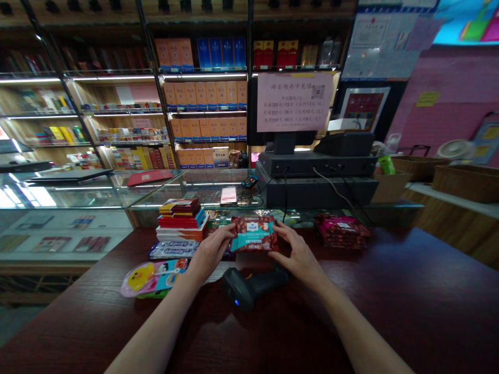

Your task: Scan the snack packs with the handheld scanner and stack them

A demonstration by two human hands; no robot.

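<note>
A brown and teal packet of hazelnut milk chocolate (254, 235) is held up between both hands, its printed front toward me. My left hand (213, 249) grips its left edge, and the fingers of my right hand (298, 254) close on its right edge. Just below lies a black barcode scanner (251, 288) with a small blue light on. Beyond my left forearm are a duck-faced pink packet (144, 278), blue-and-white wrapped bars (171, 250) and a stack of red, white and yellow boxes (181, 221). Right of the hands sits a pile of dark red packets (343, 231).
The dark wooden counter (409, 311) meets a glass display case (187, 184) behind. On that stand a black cash register (315, 171) with cables, a screen bearing a paper sign (294, 104), and a small card (228, 195). Shelves of boxes (206, 95) line the back wall.
</note>
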